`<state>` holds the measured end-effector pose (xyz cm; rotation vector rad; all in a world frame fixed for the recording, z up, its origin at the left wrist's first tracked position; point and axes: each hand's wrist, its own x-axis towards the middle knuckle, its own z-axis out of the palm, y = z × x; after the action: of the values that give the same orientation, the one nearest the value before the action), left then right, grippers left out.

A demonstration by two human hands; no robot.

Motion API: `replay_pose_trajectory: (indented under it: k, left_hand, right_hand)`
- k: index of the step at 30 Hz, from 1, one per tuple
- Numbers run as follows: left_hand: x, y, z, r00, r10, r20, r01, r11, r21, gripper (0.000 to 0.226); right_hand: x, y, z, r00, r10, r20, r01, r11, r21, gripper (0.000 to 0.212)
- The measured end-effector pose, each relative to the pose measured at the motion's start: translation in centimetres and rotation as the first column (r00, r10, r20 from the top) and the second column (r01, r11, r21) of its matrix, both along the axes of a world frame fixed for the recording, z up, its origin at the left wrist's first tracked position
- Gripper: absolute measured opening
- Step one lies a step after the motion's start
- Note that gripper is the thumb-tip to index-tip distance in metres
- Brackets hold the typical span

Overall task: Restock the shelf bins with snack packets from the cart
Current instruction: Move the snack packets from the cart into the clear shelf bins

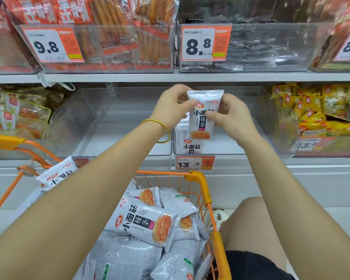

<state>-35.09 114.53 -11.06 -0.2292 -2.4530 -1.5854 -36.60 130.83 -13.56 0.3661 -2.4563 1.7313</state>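
I had the packet (204, 116) between both hands, upright, its long axis running top to bottom and its printed face turned toward me. My left hand (173, 107) pinched the upper left edge with thumb and curled fingers; my right hand (228, 116) pinched the right edge a little lower, near the middle of the pack. Neither hand was spread or flat. The packet hung just above the clear bin (271, 118) on the lower shelf, over that bin's near left corner. What mattered for the next move was that the open space lay straight down and slightly farther back from the hands. One packet already in the bin (190, 145) stood upright against the front wall, right below the held one and just left of it, above the price tag (194, 163). I judged the held packet would go in best kept vertical, beside or behind that one. Both hands were about equally near the bin, the right slightly more over its middle. The cart (198, 176) sat near me, below my arms, with a heap of packets (148, 219) waiting.
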Motion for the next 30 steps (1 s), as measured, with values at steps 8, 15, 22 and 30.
replay_pose_trajectory:
  k: [8,15,22,30]
  left_hand:
    - [-0.1,-0.9,-4.0,0.998,0.037,0.044,-0.023,0.956,-0.292,0.016]
    - [0.1,-1.2,-5.6,0.995,0.099,-0.003,-0.082,0.8,-0.594,0.031]
    - [0.6,-0.9,-6.2,0.992,0.123,-0.002,-0.089,0.71,-0.699,0.027]
    - [0.8,-0.7,-6.0,0.992,0.12,-0.032,-0.102,0.639,-0.763,0.029]
  right_hand:
    - [0.3,-0.9,-4.2,0.996,-0.004,0.087,-0.008,0.991,0.134,0.033]
    - [0.4,-1.0,-5.3,0.99,0.008,0.14,-0.052,0.951,0.306,0.022]
    - [-0.2,-0.7,-5.8,0.952,0.064,0.298,-0.177,0.912,0.371,0.017]
    - [-1.0,-1.4,-4.8,0.849,0.189,0.494,-0.306,0.937,0.168,0.005]
